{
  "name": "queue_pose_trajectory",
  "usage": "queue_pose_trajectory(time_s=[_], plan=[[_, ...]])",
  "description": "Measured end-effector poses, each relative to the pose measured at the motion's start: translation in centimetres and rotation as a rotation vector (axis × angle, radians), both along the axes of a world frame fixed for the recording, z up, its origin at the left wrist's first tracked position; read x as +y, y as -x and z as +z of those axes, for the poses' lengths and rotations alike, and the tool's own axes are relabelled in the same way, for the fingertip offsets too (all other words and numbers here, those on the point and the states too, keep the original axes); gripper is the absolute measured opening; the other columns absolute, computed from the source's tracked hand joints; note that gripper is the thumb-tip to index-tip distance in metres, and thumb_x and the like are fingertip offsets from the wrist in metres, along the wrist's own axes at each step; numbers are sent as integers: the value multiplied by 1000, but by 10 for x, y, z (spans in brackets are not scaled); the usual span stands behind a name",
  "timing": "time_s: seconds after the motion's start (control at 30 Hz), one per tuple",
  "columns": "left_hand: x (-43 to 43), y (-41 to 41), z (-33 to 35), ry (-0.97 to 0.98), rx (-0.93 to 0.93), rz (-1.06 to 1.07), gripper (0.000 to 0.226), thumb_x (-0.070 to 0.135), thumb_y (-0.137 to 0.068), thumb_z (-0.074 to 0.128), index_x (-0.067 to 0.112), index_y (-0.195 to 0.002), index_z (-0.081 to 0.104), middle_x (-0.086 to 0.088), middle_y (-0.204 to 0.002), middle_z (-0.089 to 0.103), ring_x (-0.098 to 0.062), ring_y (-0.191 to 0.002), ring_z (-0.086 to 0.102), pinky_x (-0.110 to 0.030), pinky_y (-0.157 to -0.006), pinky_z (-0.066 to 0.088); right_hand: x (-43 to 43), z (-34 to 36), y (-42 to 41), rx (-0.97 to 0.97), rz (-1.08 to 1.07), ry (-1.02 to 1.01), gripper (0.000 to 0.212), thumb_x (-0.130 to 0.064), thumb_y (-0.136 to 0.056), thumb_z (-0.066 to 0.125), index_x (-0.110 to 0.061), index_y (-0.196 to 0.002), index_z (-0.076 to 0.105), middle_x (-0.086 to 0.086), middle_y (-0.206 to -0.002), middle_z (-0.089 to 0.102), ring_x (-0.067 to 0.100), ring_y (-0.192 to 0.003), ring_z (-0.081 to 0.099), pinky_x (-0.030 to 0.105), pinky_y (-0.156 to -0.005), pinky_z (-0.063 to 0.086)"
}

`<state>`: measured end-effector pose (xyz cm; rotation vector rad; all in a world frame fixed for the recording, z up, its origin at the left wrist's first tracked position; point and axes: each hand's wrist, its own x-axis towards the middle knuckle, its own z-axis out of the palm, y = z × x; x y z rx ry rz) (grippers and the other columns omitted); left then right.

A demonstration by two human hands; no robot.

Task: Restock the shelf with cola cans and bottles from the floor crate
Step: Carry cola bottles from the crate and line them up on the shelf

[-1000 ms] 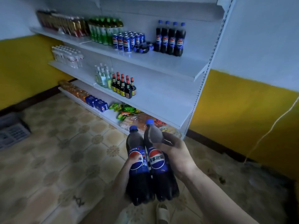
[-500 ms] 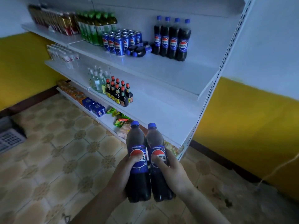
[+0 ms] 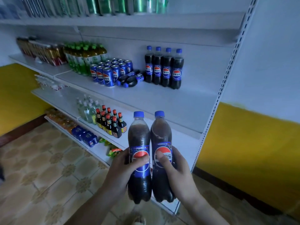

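Both grips clamped, left hand [image 3: 121, 169] on left bottle [image 3: 139, 135], right hand [image 3: 179, 173] on right bottle [image 3: 161, 132]; shelf [image 3: 170, 101] has come nearer, placing likely next.

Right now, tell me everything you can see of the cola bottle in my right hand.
The cola bottle is clear plastic holding dark cola, with a blue cap and a blue label showing a red-white-blue roundel. The right hand grips it upright in front of the shelf, thumb across the label, its side against the second bottle.
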<state>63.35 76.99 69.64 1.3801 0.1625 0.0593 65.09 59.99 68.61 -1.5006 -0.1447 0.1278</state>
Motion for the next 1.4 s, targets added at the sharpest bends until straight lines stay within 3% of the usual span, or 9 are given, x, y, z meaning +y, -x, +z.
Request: queue_pose_trajectory(time_s=[0.13, 0.27, 0.4, 0.53, 0.63, 0.7, 0.77, 1.1, 1.4], plan=[[22, -65, 15, 32, -63, -54, 40, 22, -70, 84, 15, -107, 75, -19, -103, 76, -33, -94, 72, -39, -84, 57, 17, 12, -47, -81, -81, 30, 22, -35, -99, 59, -23, -115, 67, 2, -102, 77, 22, -96, 73, 29, -83, 58], [44, -132, 37, 8, -152, -182, 46, 29, -61, 86, 19, -104, 76, -14, -105, 77, -31, -99, 73, -40, -91, 57, 34, 38, -89, -130, -163, -15, 25, -32, -97, 62, -23, -121, 66, 3, -106, 77, 23, -99, 74, 37, -85, 57], [60, -190, 48, -78, -235, -343, 45, 30, -62, 87, 20, -105, 75, -12, -104, 77, -32, -100, 72, -42, -92, 57, 44, 56, -116, -168, -229, -5, 29, -35, -95, 65, -34, -124, 61, 18, -83, 74, 57, -64, 62, 66, -49, 50], [61, -235, 58, -162, -324, -468, 47, 26, -62, 89, 22, -106, 73, -9, -106, 77, -29, -100, 73, -41, -90, 59, 38, 62, -140, -151, -294, -3, 37, -26, -96, 69, -35, -130, 57, 33, -91, 67, 56, -50, 58, 64, -36, 42], [57, -265, 65, -183, -369, -534, 50, 24, -61, 90, 19, -108, 72, -7, -107, 77, -25, -100, 74, -34, -87, 58, 28, 61, -165, -237, -398, 122, 42, -23, -91, 78, -33, -128, 62, 23, -112, 65, 42, -73, 72, 62, -53, 56], [52, -282, 67, -215, -396, -576, 51, 24, -63, 89, 18, -111, 71, -5, -109, 77, -24, -102, 73, -34, -90, 57, 19, 62, -180, -271, -474, 241, 43, -20, -87, 81, -34, -125, 66, 9, -115, 71, 24, -96, 74, 57, -79, 60], [45, -297, 67, -256, -411, -595, 53, 25, -64, 90, 19, -112, 71, -3, -110, 77, -23, -104, 73, -38, -94, 56, 11, 60, -193, -270, -514, 276, 44, -16, -84, 83, -31, -122, 67, 0, -112, 74, 16, -102, 73, 50, -89, 59], [23, -340, 34, -333, -380, -671, 46, 16, -70, 90, 22, -111, 70, -1, -109, 77, -20, -103, 73, -44, -98, 56, -4, 30, -222, -210, -529, 220, 48, -7, -87, 79, -29, -127, 64, 1, -115, 76, 22, -107, 72, 54, -96, 56], [28, -349, 13, -471, -372, -761, 51, 28, -77, 88, 32, -122, 65, 12, -118, 74, -8, -114, 68, -39, -105, 51, -6, 18, -218, -173, -535, 461, 49, -25, -94, 71, -33, -139, 56, -27, -122, 69, -7, -116, 62, 22, -101, 51]])
